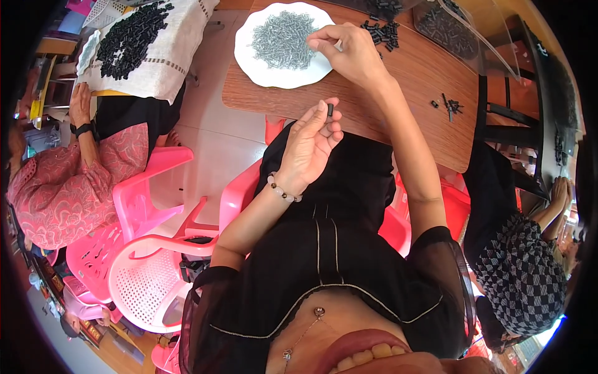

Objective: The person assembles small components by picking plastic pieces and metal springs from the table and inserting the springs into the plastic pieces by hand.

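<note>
My left hand [309, 142], palm up in front of the wooden table's near edge, pinches a short black cylinder [330, 110] between thumb and fingers. Farther forward, my right hand [350, 51] hangs over the right rim of a white scalloped plate [280, 80]. Its thumb and forefinger are pressed together; whatever may be between them is too small to make out. A wide heap of tiny clear, silvery pieces [280, 40] covers the middle of the plate.
Black cylinders lie in a pile [385, 34] beyond my right hand, with a few loose ones [451, 107] on the table's right. A clear bin [445, 31] stands behind. People sit at both sides; another black heap [134, 40] rests on a cloth-covered table. Pink chairs [149, 280] stand left.
</note>
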A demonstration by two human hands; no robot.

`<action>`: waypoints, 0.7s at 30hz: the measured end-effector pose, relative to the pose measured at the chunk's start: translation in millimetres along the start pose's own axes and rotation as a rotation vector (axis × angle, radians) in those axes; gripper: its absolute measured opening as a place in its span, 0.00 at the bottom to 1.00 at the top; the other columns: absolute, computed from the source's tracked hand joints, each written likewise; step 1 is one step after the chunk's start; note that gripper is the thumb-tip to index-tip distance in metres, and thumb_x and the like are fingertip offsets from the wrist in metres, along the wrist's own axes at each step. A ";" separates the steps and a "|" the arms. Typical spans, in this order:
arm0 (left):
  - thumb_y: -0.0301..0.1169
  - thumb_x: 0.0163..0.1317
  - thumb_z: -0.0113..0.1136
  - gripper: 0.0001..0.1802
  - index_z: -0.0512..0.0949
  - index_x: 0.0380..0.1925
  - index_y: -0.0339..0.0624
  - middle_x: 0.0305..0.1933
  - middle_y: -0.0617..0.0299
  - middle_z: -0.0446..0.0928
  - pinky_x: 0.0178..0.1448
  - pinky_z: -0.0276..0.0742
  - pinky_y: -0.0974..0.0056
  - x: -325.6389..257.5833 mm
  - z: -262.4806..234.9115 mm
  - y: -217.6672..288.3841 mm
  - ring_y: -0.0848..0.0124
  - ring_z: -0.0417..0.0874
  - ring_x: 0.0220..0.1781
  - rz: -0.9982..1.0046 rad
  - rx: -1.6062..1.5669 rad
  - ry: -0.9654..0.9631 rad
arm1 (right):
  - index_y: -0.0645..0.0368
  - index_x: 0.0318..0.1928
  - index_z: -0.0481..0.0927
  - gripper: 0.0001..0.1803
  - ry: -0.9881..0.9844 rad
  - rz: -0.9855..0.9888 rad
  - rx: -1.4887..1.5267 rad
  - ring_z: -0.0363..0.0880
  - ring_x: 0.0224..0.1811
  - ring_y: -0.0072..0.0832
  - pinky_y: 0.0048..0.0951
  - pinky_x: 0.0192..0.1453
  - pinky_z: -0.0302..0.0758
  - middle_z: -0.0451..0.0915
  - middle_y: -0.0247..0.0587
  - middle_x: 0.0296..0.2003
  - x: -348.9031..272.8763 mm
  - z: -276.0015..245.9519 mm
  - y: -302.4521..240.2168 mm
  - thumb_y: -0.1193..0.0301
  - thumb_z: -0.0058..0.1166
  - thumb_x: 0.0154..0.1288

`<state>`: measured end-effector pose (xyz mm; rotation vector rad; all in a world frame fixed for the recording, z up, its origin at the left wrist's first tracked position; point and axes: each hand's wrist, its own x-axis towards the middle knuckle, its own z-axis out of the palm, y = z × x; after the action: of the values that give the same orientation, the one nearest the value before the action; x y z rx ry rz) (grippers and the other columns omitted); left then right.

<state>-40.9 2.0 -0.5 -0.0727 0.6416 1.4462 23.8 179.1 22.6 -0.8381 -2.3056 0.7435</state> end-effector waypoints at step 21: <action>0.37 0.71 0.51 0.20 0.68 0.59 0.41 0.37 0.64 0.76 0.42 0.73 0.71 -0.4 9.8 -1.5 0.79 0.74 0.34 0.307 0.173 -0.301 | 0.66 0.41 0.81 0.08 -0.032 0.254 1.007 0.80 0.35 0.21 0.23 0.44 0.78 0.83 0.39 0.33 -84.0 -40.8 -48.0 0.73 0.56 0.67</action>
<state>-35.9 5.5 7.3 0.3879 0.5413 1.6471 86.5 101.5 55.4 -0.6090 -1.5043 1.8005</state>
